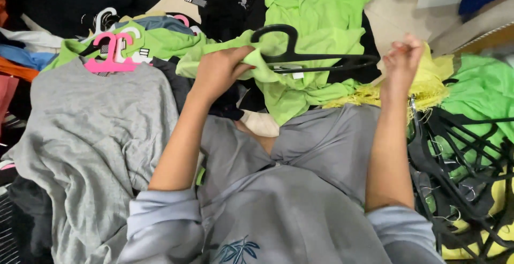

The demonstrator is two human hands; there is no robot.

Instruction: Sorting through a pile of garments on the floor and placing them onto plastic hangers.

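Head view: left hand (218, 70) grip closed on lime shirt (316, 34), right hand (402, 58) clenched on black hanger (300, 58).

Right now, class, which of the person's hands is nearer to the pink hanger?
Left. The left hand holds the lime green shirt just right of the pink hanger; the right hand is much farther right.
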